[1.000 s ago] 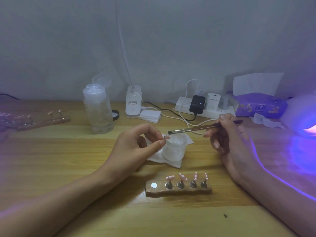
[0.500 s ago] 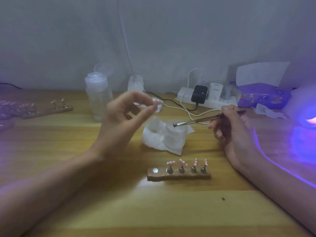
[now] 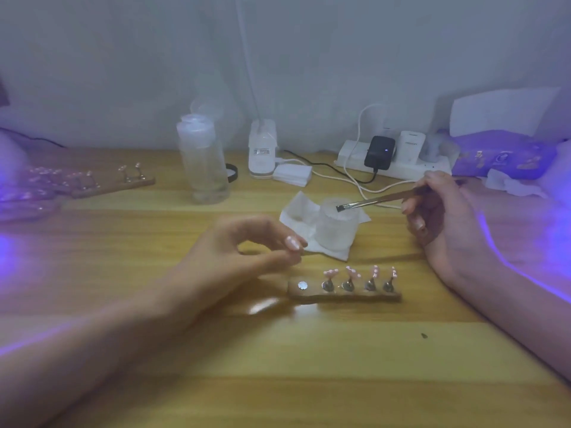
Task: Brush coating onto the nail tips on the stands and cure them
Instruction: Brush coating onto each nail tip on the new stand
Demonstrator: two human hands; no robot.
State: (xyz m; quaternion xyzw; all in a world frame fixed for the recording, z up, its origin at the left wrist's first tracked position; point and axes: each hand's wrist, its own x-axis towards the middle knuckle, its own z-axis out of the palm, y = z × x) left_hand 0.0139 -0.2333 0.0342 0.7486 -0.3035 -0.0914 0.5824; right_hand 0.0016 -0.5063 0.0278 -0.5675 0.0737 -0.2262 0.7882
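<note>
Right hand grips brush, bristles over frosted jar, contents unclear. Left hand fingertips pinched; can't tell if holding anything.

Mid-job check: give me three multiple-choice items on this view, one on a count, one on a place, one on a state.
1. Tips on the near stand? A. two B. four C. six
2. The brush bristles are: A. at the jar mouth B. on the stand C. out of view
3. The right hand: A. lies flat and open B. grips the brush C. holds the jar

Answers: 1 B, four pink tips stand beside one bare magnet; 2 A, the bristles show against the jar's top; 3 B, it curls round the handle.
</note>
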